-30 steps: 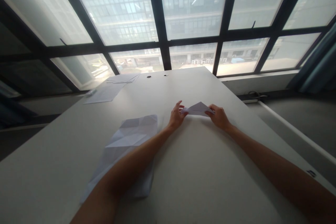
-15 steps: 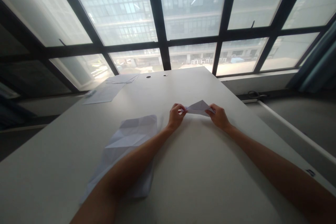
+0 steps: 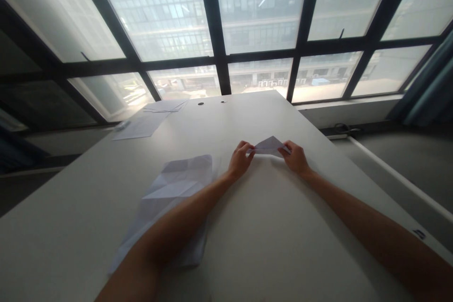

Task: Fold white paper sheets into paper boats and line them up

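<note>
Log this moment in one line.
left hand: pinching left end of folded paper | right hand: holding right end | creased paper sheet: on white table, partly hidden by left forearm

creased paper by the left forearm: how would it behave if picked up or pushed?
The creased paper looks thin, so probably light and floppy. Its fold lines likely bend first. Spread on the table, it would probably slide if pushed, not roll.

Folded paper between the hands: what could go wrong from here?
The left hand and right hand pinch opposite ends of the folded paper, so an uneven pull might tear it or skew its folds. The left forearm passes over the creased sheet; if they touch, the sheet could shift.
</note>
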`<state>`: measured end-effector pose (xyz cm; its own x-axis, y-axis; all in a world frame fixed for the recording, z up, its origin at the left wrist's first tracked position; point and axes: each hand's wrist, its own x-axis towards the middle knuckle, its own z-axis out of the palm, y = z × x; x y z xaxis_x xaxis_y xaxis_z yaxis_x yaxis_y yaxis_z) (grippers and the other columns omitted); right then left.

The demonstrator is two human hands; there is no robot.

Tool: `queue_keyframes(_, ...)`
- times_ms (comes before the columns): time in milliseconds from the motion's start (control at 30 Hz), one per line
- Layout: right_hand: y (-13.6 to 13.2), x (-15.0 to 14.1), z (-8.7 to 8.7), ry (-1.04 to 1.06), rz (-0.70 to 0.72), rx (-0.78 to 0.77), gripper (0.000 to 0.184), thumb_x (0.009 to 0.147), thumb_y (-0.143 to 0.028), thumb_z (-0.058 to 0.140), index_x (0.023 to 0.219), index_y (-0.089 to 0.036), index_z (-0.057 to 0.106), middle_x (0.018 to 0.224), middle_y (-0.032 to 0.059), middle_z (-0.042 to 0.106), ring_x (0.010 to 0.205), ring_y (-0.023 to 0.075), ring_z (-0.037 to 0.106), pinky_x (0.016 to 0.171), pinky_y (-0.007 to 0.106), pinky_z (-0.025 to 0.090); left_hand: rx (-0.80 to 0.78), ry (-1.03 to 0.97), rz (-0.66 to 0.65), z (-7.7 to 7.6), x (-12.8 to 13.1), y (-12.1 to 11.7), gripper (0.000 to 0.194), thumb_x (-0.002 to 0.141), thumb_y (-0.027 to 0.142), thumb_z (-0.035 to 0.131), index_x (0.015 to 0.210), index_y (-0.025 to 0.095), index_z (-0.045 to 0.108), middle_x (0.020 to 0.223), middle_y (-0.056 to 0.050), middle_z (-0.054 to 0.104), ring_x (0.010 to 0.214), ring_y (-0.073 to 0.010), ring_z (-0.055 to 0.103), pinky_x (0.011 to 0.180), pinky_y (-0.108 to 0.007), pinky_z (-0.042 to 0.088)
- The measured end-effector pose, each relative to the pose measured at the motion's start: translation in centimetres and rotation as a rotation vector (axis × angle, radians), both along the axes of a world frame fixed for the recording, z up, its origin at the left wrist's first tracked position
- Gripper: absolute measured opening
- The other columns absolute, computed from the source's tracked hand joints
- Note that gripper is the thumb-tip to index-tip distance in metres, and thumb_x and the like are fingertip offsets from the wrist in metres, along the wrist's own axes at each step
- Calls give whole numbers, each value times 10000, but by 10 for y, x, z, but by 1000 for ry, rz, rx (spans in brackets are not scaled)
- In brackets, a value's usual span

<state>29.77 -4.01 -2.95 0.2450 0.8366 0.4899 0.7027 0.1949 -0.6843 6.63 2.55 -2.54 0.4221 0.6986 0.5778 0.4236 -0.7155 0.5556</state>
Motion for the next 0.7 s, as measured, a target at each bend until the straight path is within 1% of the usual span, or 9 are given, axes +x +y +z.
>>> queue_keyframes(167, 0, 0, -1, -14, 7, -8, 134, 855, -329, 597, 832, -203, 635, 796, 39, 706, 746, 213, 628, 717, 307, 453, -7, 76, 35, 0, 0, -1, 120, 913, 194, 591, 917, 202, 711, 974, -40, 618, 872, -158, 603, 842, -279, 497)
queue_keyframes(333, -2, -2, 1, -39, 22, -8, 93, 859, -296, 604, 844, -210, 635, 790, 40, 711, 742, 220, 639, 702, 307, 452, -29, 134, 52, -2, 0, 0, 160, 928, 222, 579, 935, 204, 738, 960, -48, 635, 852, -167, 604, 819, -276, 485)
queue_keyframes(400, -2, -3, 1, -51, 23, -3, 84, 858, -285, 605, 843, -209, 637, 789, 41, 712, 740, 221, 642, 693, 303, 447, -37, 152, 45, -3, 0, 1, 170, 934, 218, 570, 958, 201, 737, 962, -51, 648, 866, -174, 608, 831, -281, 483)
queue_keyframes(533, -1, -3, -1, -72, 23, 5, 83, 860, -277, 602, 854, -205, 643, 793, 40, 717, 732, 213, 642, 681, 292, 443, -21, 154, 46, -5, 1, 3, 200, 941, 184, 547, 1053, 196, 712, 996, -59, 685, 959, -202, 609, 898, -311, 469)
queue_keyframes(700, 0, -2, -2, -104, 21, 16, 106, 866, -293, 597, 867, -201, 650, 785, 48, 716, 718, 216, 639, 667, 294, 437, 0, 169, 35, -5, 0, 5, 176, 932, 183, 562, 1007, 179, 721, 976, -72, 714, 954, -219, 622, 900, -328, 471)
